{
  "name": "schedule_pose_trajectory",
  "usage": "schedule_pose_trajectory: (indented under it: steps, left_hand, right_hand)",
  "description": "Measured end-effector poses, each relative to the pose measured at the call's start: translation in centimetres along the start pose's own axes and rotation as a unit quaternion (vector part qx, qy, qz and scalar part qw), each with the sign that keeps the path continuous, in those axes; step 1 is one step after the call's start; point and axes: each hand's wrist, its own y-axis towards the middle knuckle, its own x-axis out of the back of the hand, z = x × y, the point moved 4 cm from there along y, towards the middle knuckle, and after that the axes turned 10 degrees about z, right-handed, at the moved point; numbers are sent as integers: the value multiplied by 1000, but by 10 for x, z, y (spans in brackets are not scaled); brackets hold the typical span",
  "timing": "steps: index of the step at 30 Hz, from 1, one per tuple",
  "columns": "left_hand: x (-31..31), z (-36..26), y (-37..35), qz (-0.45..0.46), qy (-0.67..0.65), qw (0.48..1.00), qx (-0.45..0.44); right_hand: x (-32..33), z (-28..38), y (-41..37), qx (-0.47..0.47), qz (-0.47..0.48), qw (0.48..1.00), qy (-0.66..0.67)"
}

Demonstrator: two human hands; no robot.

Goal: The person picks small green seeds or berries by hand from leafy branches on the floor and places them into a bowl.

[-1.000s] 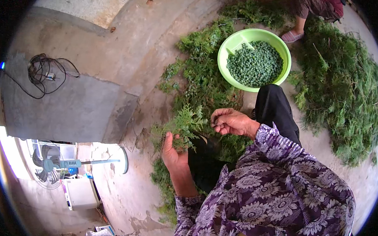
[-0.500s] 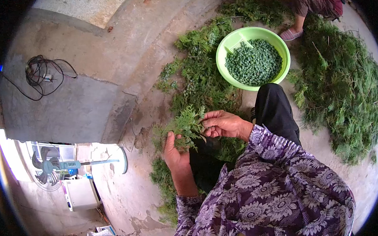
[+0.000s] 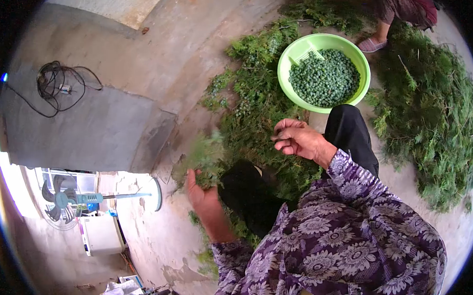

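Note:
My left hand (image 3: 203,197), blurred by motion, is closed on a feathery evergreen sprig (image 3: 209,155) that sticks up past the fingers. To the right, my right hand (image 3: 304,140) is apart from the sprig, its thumb and fingers pinched together. Whatever the pinch holds is too small to make out. Beyond the right hand, a light green plastic basin (image 3: 283,87) contains many small round green cones (image 3: 326,80). Cut evergreen branches (image 3: 256,104) lie on the floor between the hands and the basin.
A bigger heap of branches (image 3: 425,123) lies at the right. Another person's slippered foot (image 3: 372,45) is beside the basin. On the left are a coiled black cable (image 3: 59,84) on a grey slab, a standing fan (image 3: 64,200) and a white box (image 3: 102,235).
My hands have separated: the left moved left and slightly down with the sprig, while the right drew away to the right, still pinched. The view shifted slightly.

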Motion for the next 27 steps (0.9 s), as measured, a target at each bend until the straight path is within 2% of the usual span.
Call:
schedule_pose_trajectory:
  steps: [1, 4, 8, 10, 14, 16, 19, 22, 24, 27]
  left_hand:
    - [-4, 5, -1, 10, -4, 1000, 5]
    - [-24, 20, -11, 19, -11, 999, 37]
    - [-26, 33, -11, 57, -26, 996, 66]
    - [-24, 40, -9, 92, -26, 989, 109]
    - [-44, 42, -26, 79, -11, 991, 108]
    - [-45, 50, -23, 96, -44, 988, 108]
    - [-51, 51, -29, 100, -30, 988, 113]
    - [-49, 55, -28, 106, -23, 987, 116]
    - [-49, 61, -28, 125, -25, 985, 117]
    - [-56, 59, -33, 135, -27, 984, 112]
  right_hand:
    - [-3, -4, 1, -2, 4, 1000, 0]
    - [-12, -24, 6, -46, 109, 993, 0]
    - [-28, -36, 3, -79, 136, 987, -36]
    - [-32, -41, 8, -75, 121, 988, -58]
    - [-29, -52, 16, -74, 97, 989, -85]
    - [-34, -54, 17, -82, 82, 990, -85]
    - [-44, -56, 18, -98, 100, 990, -24]
    - [-47, -58, 23, -80, 103, 990, -45]
    - [-43, -59, 24, -40, 65, 995, -65]
    - [-45, -57, 22, -44, 57, 995, -65]
